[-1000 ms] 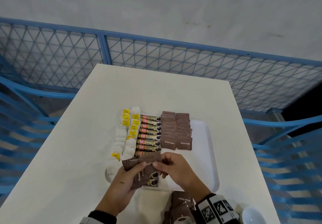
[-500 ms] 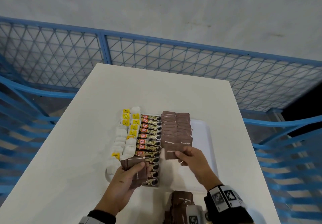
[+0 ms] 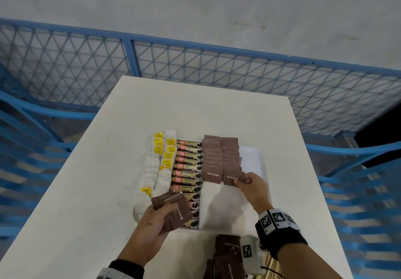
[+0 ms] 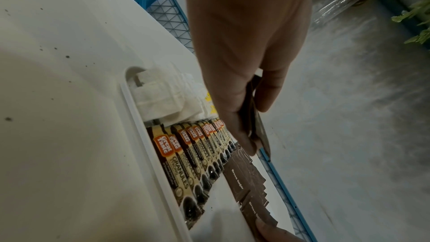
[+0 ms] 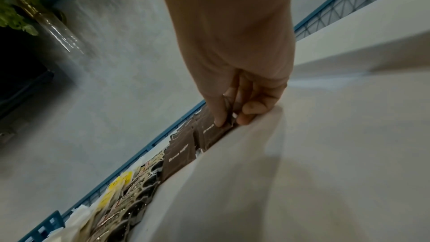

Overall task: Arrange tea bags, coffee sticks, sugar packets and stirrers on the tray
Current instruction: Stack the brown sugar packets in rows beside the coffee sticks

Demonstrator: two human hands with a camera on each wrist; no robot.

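Right grip: our right hand [image 3: 251,186] pinched one brown sugar packet [image 3: 234,177] by its right edge, thumb on top and fingertips [image 5: 252,109] curled under, so closed on that packet and nothing else.
Left grip: our left hand [image 3: 155,224] was wrapped round a fanned stack of sugar packets [image 3: 173,207], thumb across the top one, hovering over the near end of the coffee row.
What changed: half a second before, the right hand had its packet lower, near the front of the left sugar column. Now it had slid right and a bit further away, so the packet sat at the front of the right column. A second back, both hands were together at the stack pulling one out. The left hand barely moved.
Packet spot: it lay just beside the front "Brown Sugar" packet of the left column, overlapping the ones behind it, on the tray [image 3: 253,159].
Tray rows: tea bags [image 3: 159,163] on the left, coffee sticks [image 3: 188,170] in the middle, two columns of sugar packets [image 3: 219,155] to their right.
Table: the white table [image 3: 97,170] carried the tray, plus a loose pile of spare sugar packets [image 3: 227,255] at the near edge, by our right wrist.
Stirrers: couldn't really make any out.
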